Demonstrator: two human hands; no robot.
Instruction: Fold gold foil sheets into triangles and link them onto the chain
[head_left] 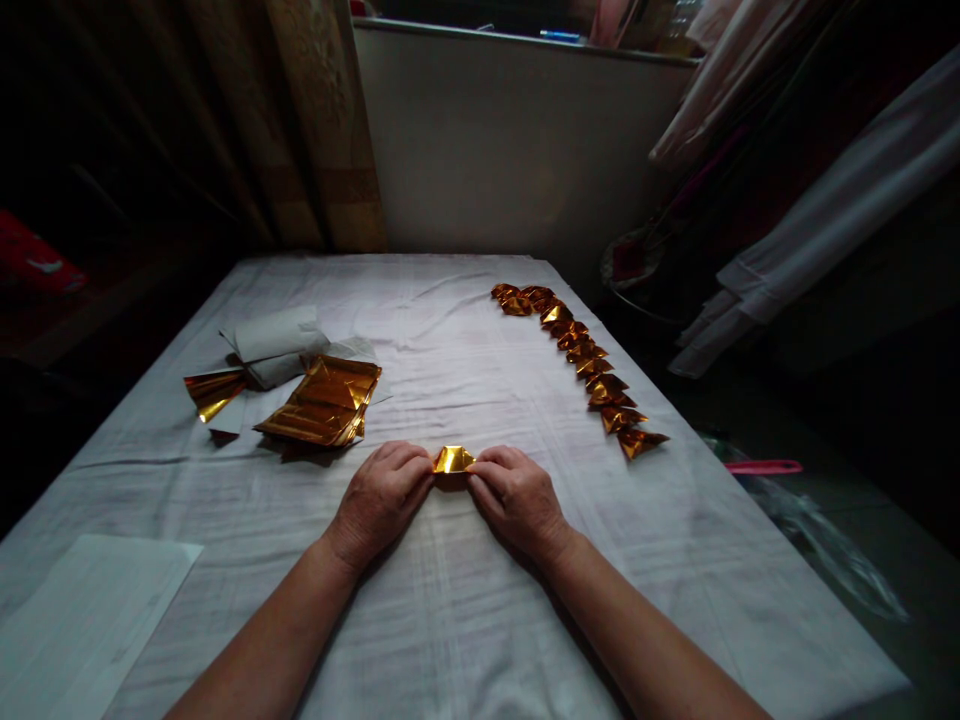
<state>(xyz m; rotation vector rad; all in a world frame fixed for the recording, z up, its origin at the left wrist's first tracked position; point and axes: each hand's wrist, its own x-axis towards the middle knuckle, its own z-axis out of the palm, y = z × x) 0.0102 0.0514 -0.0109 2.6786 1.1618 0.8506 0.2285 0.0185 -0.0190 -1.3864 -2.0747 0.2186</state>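
Observation:
Between my two hands is a small folded gold foil paper ingot, its shiny middle facing up. My left hand pinches its left tip, and my right hand pinches the right tip. Both sets of fingers are closed, with the hands low over the cloth. Beyond my left hand lies a stack of gold foil sheets. To the far right, a curving row of folded gold foil ingots runs along the table's edge.
A white cloth covers the table. Grey-white paper and a loose gold foil piece lie behind the stack. A white sheet is at the front left. Clothes hang at right; a pink handle shows beside the table.

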